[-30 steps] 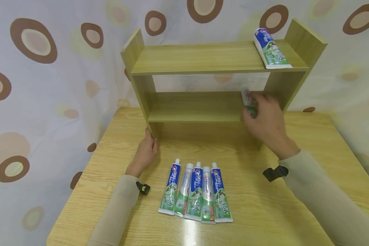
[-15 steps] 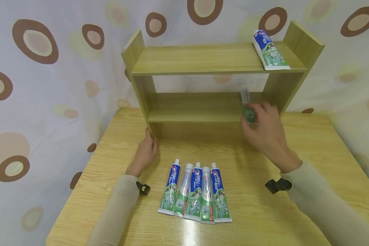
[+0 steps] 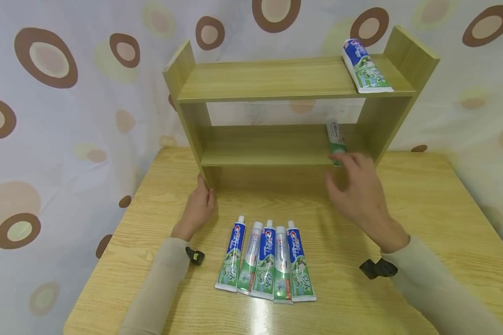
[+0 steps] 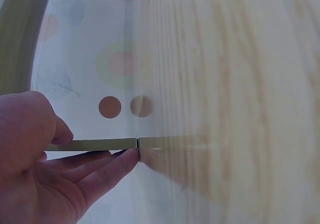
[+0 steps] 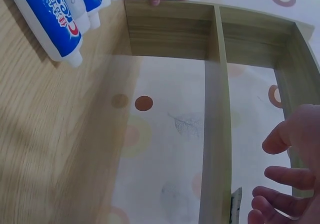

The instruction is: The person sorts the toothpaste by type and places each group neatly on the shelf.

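Observation:
A two-tier wooden shelf (image 3: 255,145) stands on the table. My left hand (image 3: 198,207) holds the lower edge of its left side panel (image 4: 100,144), thumb on one face and fingers on the other. A silver and green toothpaste tube (image 3: 335,135) lies on the middle board near the right end, its flat end toward me. Just in front of that end is my right hand (image 3: 359,195), thumb and fingers apart; the right wrist view shows nothing between them. Another toothpaste tube (image 3: 364,67), blue, white and green, lies on the top board at the right.
Several toothpaste tubes (image 3: 265,263) lie side by side on the wooden table (image 3: 343,298) in front of the shelf, caps pointing toward it. Blue ones alternate with silver ones. A patterned curtain (image 3: 88,116) hangs behind the table.
My right hand has let go of the silver and green tube on the middle board and drawn back toward me. The left hand has stayed on the side panel.

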The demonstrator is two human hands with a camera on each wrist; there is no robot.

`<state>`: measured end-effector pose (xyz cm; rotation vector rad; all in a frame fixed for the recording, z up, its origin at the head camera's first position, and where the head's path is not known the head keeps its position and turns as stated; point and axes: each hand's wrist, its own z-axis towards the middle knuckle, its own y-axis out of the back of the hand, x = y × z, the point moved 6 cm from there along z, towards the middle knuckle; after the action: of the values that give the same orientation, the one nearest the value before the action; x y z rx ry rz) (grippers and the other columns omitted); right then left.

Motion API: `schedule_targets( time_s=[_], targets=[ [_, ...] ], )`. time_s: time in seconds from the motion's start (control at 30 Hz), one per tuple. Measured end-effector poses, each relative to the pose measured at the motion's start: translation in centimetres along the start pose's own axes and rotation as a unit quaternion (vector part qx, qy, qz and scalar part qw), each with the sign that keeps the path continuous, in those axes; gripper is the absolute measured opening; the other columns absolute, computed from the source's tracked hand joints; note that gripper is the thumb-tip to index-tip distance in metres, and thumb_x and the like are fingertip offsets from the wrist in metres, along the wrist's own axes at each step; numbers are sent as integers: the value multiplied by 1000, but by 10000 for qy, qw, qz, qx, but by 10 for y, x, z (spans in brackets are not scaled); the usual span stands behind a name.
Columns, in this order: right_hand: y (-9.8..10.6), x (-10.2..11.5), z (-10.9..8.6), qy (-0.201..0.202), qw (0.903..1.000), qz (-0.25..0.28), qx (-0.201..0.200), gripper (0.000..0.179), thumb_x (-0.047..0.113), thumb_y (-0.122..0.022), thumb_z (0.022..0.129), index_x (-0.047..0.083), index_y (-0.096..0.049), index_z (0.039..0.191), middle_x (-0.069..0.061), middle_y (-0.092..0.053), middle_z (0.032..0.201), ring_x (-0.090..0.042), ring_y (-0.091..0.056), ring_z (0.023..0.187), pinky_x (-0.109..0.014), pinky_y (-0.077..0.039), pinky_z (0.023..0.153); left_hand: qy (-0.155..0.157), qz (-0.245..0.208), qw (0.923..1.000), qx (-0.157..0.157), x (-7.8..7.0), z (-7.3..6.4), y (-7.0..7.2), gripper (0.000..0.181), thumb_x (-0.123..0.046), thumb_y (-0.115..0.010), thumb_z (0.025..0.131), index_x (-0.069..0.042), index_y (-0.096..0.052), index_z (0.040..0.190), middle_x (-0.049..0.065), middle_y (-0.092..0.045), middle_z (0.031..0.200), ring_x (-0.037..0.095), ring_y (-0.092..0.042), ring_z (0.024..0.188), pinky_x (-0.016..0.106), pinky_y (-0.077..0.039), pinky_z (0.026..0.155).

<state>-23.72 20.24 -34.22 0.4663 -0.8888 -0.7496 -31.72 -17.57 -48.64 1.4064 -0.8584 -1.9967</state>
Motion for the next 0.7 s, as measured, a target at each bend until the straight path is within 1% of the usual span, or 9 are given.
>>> schedule_targets(
  time_s=[0.1,0.13,0.2,0.27,0.33,0.47,0.57,0.7],
  targets=[
    [-3,2,-4,66,10000,30,-18,39,3,-74,94,-4,-71,132,-30,-65,127,-48,-56,123,-63,-47,100,-11,-38,10000,-22,2,0,-1,58,-11,-40,115,8,-18,165,46,-64,136,56,-72,118,63,-64,90],
    [-5,2,-6,83,10000,25,-13,39,3,-74,94,-4,-71,132,-29,-65,126,-48,-57,123,-62,-48,99,78,-27,10000,-3,-8,-4,4,58,-8,-41,114,11,-18,164,47,-63,136,57,-71,120,64,-63,92],
    [-8,3,-10,85,10000,4,16,38,4,-74,94,-4,-71,132,-29,-65,126,-48,-57,122,-61,-48,99,176,53,9998,12,-8,-4,5,59,-8,-41,114,11,-16,164,46,-64,136,56,-71,121,64,-63,94],
    [-11,3,-13,110,9999,-26,30,38,4,-74,94,-4,-71,131,-28,-66,127,-47,-58,120,-61,-49,97,235,44,9997,64,-10,-4,6,60,-8,-41,115,11,-14,165,46,-62,139,57,-69,126,62,-62,99],
    [-13,3,-16,139,9999,-49,18,38,4,-74,94,-4,-71,131,-28,-65,129,-47,-58,117,-60,-49,95,264,83,9996,79,-10,-4,6,61,-9,-42,115,11,-14,166,46,-62,138,56,-68,127,62,-62,101],
    [-16,4,-22,183,9998,-118,26,39,4,-75,93,-5,-71,130,-27,-65,129,-46,-59,113,-57,-48,90,257,44,9996,89,-11,-4,6,60,-8,-41,115,10,-14,166,45,-60,143,55,-65,132,61,-59,107],
    [-19,4,-27,178,9997,-160,92,39,4,-75,93,-5,-70,131,-27,-66,129,-46,-60,114,-57,-50,91,262,25,9996,91,-12,-4,6,60,-8,-41,115,10,-14,166,45,-59,144,55,-65,133,62,-59,107],
    [-24,2,-35,64,9996,-114,268,40,4,-74,95,-3,-70,133,-26,-68,128,-46,-62,117,-60,-55,94,255,45,9996,111,-12,-4,5,61,-8,-41,116,9,-13,167,45,-59,144,55,-65,133,61,-60,106]
  ],
)
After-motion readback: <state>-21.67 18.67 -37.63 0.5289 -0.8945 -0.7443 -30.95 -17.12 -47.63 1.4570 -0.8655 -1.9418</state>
